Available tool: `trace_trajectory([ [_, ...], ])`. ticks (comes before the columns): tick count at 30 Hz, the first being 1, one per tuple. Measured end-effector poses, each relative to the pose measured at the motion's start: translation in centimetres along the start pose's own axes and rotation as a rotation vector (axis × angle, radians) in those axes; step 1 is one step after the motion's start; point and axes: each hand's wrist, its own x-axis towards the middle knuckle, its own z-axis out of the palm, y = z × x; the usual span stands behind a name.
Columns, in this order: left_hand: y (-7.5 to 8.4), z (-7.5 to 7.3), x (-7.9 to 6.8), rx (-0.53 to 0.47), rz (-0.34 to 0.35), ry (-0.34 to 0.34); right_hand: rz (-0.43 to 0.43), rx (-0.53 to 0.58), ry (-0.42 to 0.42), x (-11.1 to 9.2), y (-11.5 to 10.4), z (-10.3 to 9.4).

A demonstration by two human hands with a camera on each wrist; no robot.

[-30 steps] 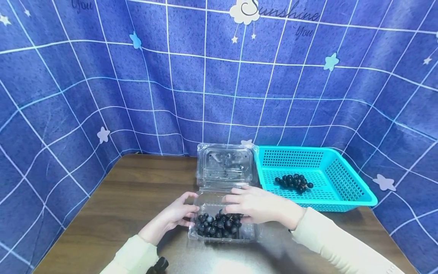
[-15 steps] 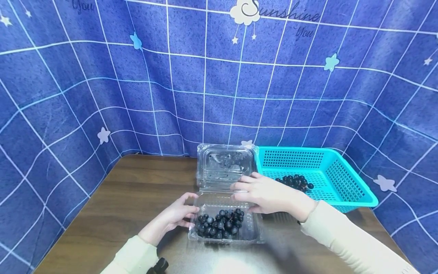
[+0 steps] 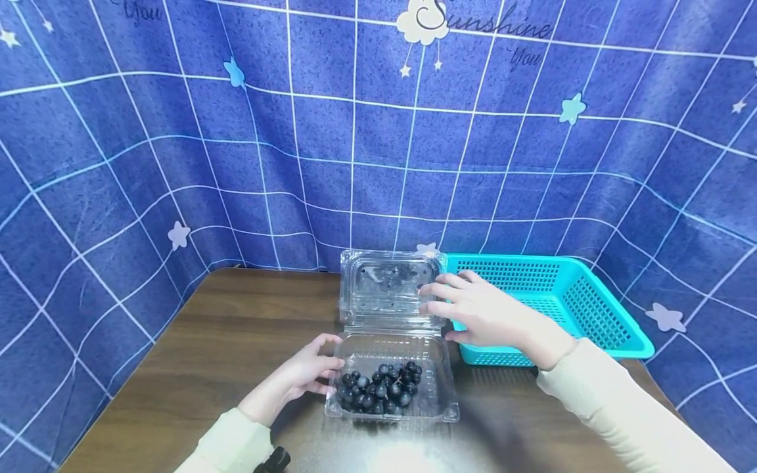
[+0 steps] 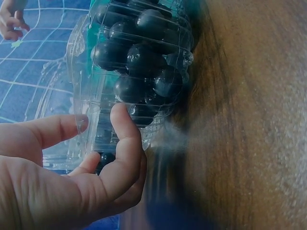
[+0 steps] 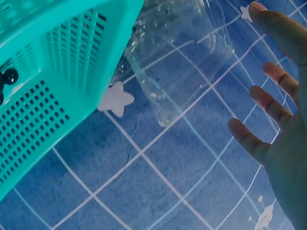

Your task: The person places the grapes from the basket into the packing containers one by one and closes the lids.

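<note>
A clear plastic clamshell box (image 3: 440,378) stands with its lid tipped back, a bunch of dark grapes (image 3: 381,387) lying in its base. My left hand (image 3: 310,364) holds the box by its left side wall; in the left wrist view, bent fingers (image 4: 127,153) press against the clear wall with grapes showing behind it. My right hand (image 3: 473,305) is raised over the gap between the lid (image 3: 390,282) and the turquoise basket (image 3: 603,315), its fingers spread and holding nothing. Grapes (image 5: 9,76) inside the basket show at the edge of the right wrist view.
The turquoise basket stands at the back right of the wooden table (image 3: 260,309), close against the box lid. A blue checked curtain (image 3: 296,164) hangs behind and at both sides. A black object (image 3: 276,458) lies by the left sleeve.
My right hand has risen from over the grapes in the box, moving back and right toward the basket, and now hides the basket's grapes in the head view. My left hand stays put.
</note>
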Motion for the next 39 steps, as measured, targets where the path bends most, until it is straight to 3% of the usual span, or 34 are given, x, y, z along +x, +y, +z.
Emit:
trace_trajectory([
  [12,-0.1,0.1,0.1,0.002,0.0,0.003,0.147,0.019,-0.059,-1.7,2.0,-0.3],
  [25,-0.1,0.2,0.1,-0.007,-0.002,0.012,0.238,0.046,0.021,-4.2,3.8,1.1],
  [39,-0.5,0.1,0.1,-0.003,0.005,0.015,0.371,0.097,0.008,-6.9,5.2,3.4],
])
